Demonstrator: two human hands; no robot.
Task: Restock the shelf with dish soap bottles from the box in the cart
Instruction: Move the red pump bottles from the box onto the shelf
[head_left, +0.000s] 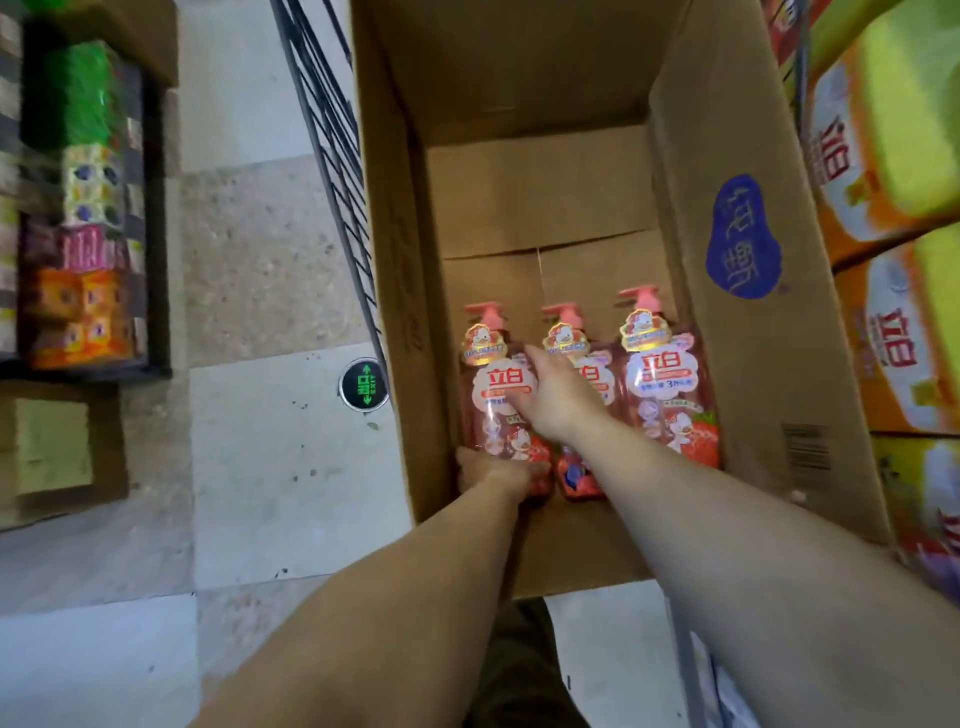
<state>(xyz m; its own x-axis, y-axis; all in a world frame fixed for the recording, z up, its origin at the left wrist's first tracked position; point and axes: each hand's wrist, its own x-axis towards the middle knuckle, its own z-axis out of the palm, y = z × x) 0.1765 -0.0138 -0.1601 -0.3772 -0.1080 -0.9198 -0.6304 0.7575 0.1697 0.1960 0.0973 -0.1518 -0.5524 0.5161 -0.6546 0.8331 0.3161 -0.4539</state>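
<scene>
Pale stone floor tiles (270, 457) are seen from above, with a round floor marker (364, 385) set into them that is lettered "EXIT" in green beside two Chinese characters and arrows. At the left edge a low black shelf (156, 234) is filled with blurred packs in green, purple and orange; their writing cannot be read. A wire cart side (332, 171) runs down beside a large open cardboard box (748, 364), whose right flap is printed with a blue patch of Chinese writing and, lower down, a barcode.

Three pink dish soap bottles with pump tops are laid side by side on the box floor at its near end. Each is labelled with the red characters "立白", a cartoon duck tag at the neck and strawberry pictures at the base; "3" is legible on the right bottle (667, 384). The left bottle (491, 395) is gripped at its base by the left hand (498, 470), its fingers curled under it. The right hand (553, 389) is laid over the label area between the left bottle and the middle bottle (569, 338), fingers bent across the left bottle's label; whether anything is actually grasped cannot be told.

To the right, stacked orange and yellow cartons (883, 156) are marked "立白" in large red characters.
</scene>
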